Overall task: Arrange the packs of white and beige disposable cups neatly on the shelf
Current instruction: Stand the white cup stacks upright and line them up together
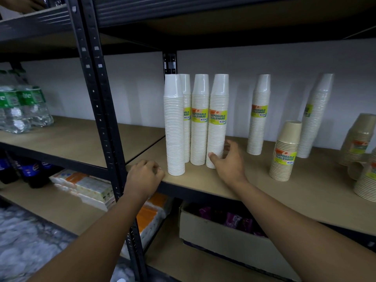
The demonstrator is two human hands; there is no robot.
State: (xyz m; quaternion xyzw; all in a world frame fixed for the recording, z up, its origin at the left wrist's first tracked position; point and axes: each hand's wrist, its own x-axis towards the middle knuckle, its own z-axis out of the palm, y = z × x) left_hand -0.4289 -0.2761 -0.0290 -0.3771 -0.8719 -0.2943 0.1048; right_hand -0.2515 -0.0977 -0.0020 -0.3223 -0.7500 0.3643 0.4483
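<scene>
Several tall packs of white cups stand upright in a tight group at the left end of the shelf (254, 180). My right hand (227, 159) is cupped around the base of the rightmost pack of that group (217, 119), thumb in front and fingers behind it. My left hand (145, 176) is a loose fist resting on the shelf's front edge, just left of the front white pack (174, 127), holding nothing. Further right a white pack (259, 115) stands alone and another white pack (317, 115) leans on the wall. A short beige pack (285, 151) stands upright in front of them.
More beige packs (360, 139) sit jumbled at the right edge. Black uprights (97, 98) divide this shelf from the left bay, where water bottles (22, 106) stand. Below are dark soda bottles (30, 169), flat boxes (85, 186) and a cardboard carton (227, 237).
</scene>
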